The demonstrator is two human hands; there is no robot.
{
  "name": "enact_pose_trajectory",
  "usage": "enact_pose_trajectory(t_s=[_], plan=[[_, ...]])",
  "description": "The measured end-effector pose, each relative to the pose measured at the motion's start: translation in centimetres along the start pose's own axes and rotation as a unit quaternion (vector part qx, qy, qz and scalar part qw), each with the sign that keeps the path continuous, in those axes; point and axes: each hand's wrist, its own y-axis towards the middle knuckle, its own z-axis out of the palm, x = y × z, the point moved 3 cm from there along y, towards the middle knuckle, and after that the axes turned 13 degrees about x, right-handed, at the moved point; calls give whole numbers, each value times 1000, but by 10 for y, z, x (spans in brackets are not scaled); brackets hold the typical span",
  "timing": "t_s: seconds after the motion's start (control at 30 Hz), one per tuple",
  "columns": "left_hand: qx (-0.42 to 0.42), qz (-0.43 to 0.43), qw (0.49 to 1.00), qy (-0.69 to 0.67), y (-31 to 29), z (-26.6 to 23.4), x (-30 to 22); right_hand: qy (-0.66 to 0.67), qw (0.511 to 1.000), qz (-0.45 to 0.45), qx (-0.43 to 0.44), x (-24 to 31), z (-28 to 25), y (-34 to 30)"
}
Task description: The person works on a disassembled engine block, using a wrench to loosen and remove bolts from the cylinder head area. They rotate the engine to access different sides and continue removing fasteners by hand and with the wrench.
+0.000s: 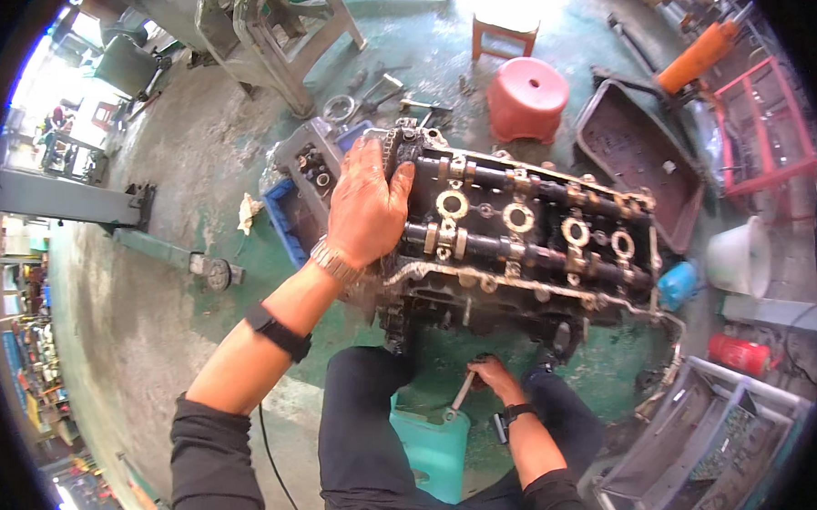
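The worn, patchy green-and-grey floor (215, 304) carries a round pink stool (528, 95), a turquoise stool (440, 450), a long brown tray (634, 154), a blue bin (283, 226), a crumpled pale scrap (249, 213) and a metal ring (328, 107).

You can read no text, label, brand, number or sign anywhere in view; toward the rim, your surroundings are too small and blurred for any lettering to be made out.

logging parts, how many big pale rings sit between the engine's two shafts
4: the first ring nearest the left hand, then a second ring, third ring and fourth ring, running rightward.
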Motion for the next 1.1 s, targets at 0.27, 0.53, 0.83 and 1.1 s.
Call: enact_pose_trajectory(t_s=[0.27,0.53,0.83,1.1], plan=[[-89,-80,940,-318,-6,-11,30,481,833,-273,18,50,83,-135],[-199,-120,939,-253,-38,4,37,307,835,-441,-117,156,95,-215],[-221,-154,929,-254,-52,9,36,348,766,-530,-103,256,110,-216],[-202,-143,938,-244,-49,11,35,363,765,-520,-112,263,127,-188]])
